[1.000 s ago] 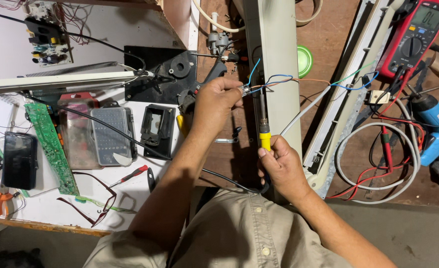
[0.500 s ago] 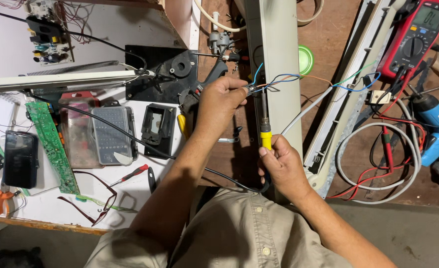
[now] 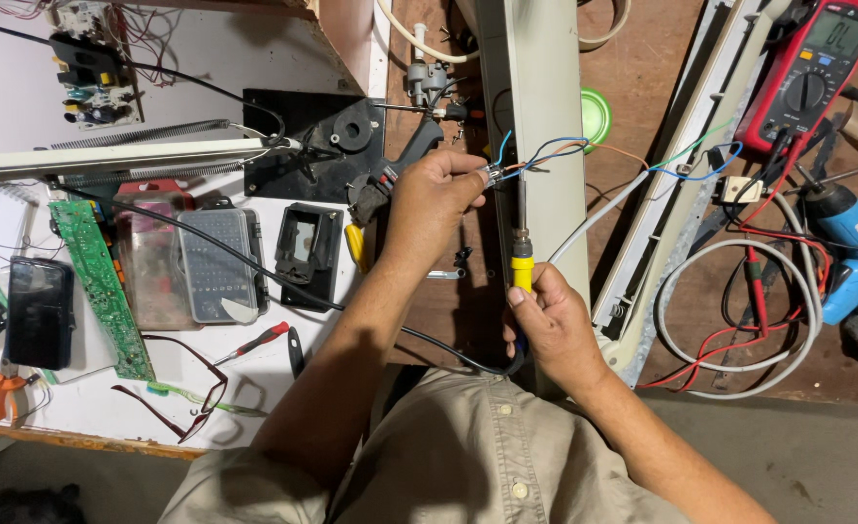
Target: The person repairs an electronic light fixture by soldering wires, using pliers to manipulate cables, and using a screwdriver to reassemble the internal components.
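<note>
Cluttered brown bench (image 3: pixel 448 311) with white board to one side, where the left hand (image 3: pixel 427 209) pinches a wire joint (image 3: pixel 495 175) between thumb and fingers, blue and orange wires (image 3: pixel 565 147) running away from the pinch. Just below it the right hand (image 3: pixel 550 325) is closed around a yellow-collared soldering iron (image 3: pixel 521 247), tip at the joint. Probably best to keep the joint still and the tip flat on it — fingers away from the heat — the multimeter (image 3: pixel 807 73) lies well apart.
</note>
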